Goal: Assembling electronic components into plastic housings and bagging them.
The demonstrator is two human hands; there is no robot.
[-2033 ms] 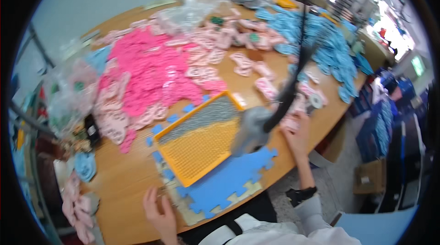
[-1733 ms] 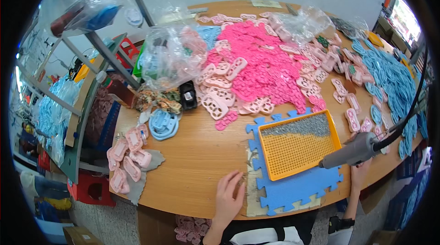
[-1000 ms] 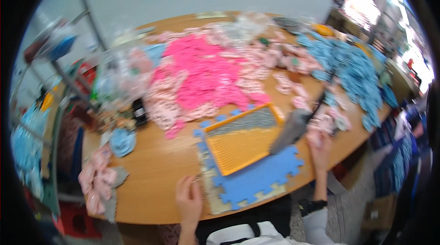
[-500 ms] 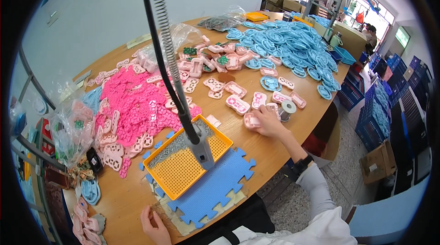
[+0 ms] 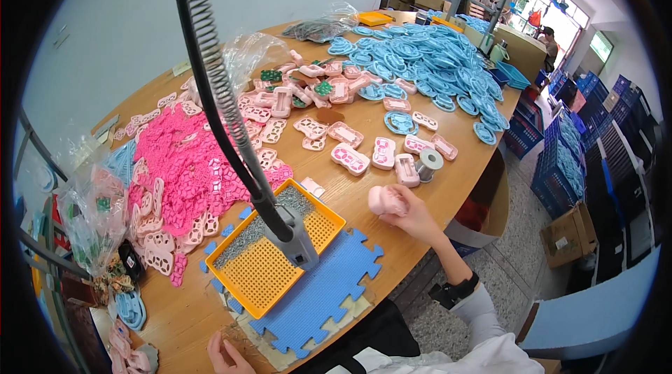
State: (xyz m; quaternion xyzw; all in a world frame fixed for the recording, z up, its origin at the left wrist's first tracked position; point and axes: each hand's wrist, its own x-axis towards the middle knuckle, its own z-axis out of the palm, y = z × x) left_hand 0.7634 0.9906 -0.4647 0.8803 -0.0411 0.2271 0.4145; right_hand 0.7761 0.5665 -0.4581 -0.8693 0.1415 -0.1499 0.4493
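My right hand (image 5: 414, 216) is closed around a pale pink plastic shell (image 5: 386, 200), raised a little over the right side of the table. Beside it stand a metal-coloured spool (image 5: 429, 162) and another pink shell (image 5: 406, 170). Resting by the table's front edge, my left hand (image 5: 227, 356) is empty with its fingers apart; part of it is cut off by the lower rim. Between the hands, a grey screwdriver-like power tool (image 5: 297, 241) hangs from a spring and black cable over a yellow tray (image 5: 241, 297) holding small grey screws (image 5: 241, 234). A blue foam mat (image 5: 325, 290) lies under the tray.
Bright pink parts (image 5: 175, 171) are heaped on the left. Pink shells with green circuit boards (image 5: 323, 88) lie at the middle back, pale blue rings (image 5: 427, 59) at the far right. Blue crates (image 5: 556, 164) and a cardboard box (image 5: 568, 234) stand on the floor.
My right hand has lifted the pink shell from the table beside the spool and drawn it nearer, tilting it. My left hand stays near the front edge. The whole view has shifted slightly.
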